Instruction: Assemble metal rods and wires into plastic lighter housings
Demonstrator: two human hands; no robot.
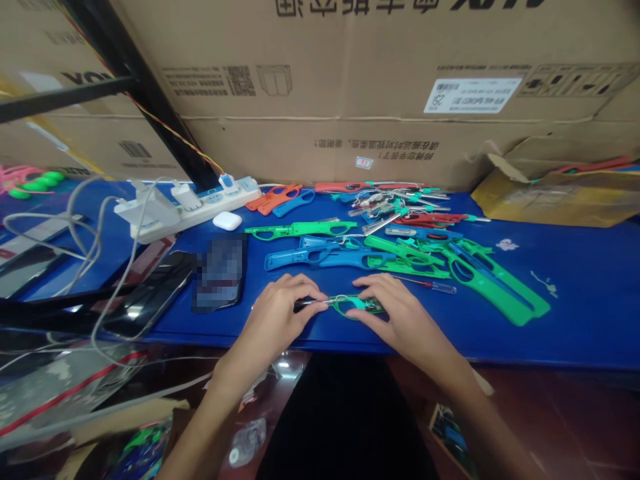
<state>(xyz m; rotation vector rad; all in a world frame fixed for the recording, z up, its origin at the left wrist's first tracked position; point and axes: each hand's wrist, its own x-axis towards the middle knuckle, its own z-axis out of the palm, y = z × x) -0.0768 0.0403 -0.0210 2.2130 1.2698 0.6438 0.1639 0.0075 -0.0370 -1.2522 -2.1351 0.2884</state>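
A green long-nosed lighter (342, 308) lies between my hands near the table's front edge, its inside parts and a thin white wire showing. My left hand (287, 305) pinches its metal tube (303, 303) between thumb and fingertips. Around the handle end, the fingers and thumb of my right hand (395, 312) close from above and below, hiding part of it. Just beyond lie blue lighter shells (300, 256), green lighter shells (493, 280) and a screwdriver (443, 287) with a clear handle.
Several lighter parts with metal tubes (400, 200) are heaped at the back. To the left are phones (220, 273), a white earbud case (227, 221) and a power strip (200, 207) with trailing cables. A large cardboard box (320, 80) stands behind; a smaller carton (565, 197) is right.
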